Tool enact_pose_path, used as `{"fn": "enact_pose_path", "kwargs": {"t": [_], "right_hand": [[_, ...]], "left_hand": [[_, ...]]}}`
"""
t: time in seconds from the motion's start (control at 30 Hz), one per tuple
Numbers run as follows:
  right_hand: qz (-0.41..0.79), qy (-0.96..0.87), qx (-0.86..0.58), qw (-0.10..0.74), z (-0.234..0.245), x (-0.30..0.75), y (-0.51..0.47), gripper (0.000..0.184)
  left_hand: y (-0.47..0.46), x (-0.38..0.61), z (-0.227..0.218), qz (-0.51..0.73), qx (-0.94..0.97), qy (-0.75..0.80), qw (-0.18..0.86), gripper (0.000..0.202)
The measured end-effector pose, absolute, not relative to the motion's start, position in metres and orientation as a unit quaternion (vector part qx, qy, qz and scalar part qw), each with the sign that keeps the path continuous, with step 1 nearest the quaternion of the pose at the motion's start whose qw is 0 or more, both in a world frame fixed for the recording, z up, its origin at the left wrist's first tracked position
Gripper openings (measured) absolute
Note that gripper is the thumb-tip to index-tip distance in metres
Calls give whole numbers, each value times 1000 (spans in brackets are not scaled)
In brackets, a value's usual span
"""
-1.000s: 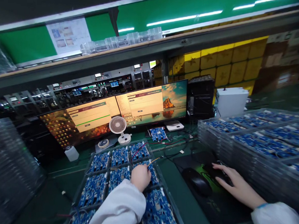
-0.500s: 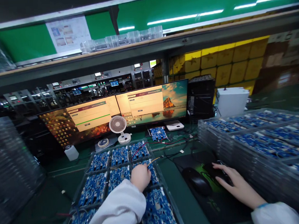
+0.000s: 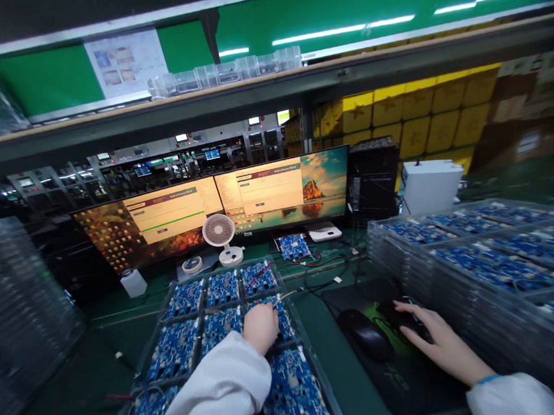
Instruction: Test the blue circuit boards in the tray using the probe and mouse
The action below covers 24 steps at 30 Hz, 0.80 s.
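We start big: two monitors (image 3: 219, 205) side by side at the back of the green bench (image 3: 325, 331), stacks of clear trays of blue boards (image 3: 492, 261) to our right. In front of us, the tray (image 3: 167, 305) of blue circuit boards, rows running away from us toward the screens.

Left hand (image 3: 260, 327) sits curled on the right column of that tray, fingers closed down over a circuit board (image 3: 280, 319) in the middle row; whether it actually pinches the board or just rests on it we cannot tell, knuckles hide the tips. A thin yellow wire (image 3: 284, 296) comes up just past the hand, far side.

Right hand (image 3: 434, 339) lies flat, fingers spread, on a dark mouse (image 3: 401, 319) on the black mousepad (image 3: 396, 377). A second black mouse (image 3: 364, 341) sits just left of it, untouched.

Key relation: the board is directly under the left hand, well apart from the right; the mousepad lies right of the tray, the bare bench between.
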State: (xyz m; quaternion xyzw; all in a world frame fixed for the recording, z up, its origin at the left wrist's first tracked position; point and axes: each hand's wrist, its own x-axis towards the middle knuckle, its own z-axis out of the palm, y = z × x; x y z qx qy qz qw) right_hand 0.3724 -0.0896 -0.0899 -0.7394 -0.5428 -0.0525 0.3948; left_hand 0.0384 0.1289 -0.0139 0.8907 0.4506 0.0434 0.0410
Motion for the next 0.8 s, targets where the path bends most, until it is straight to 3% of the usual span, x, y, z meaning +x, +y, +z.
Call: {"fn": "enact_pose_path", "kwargs": {"t": [0.8], "right_hand": [[-57,-546,-740,388,-88,372,-89,38]], "left_hand": [[126,38,0,9,888,456,57,35]]}}
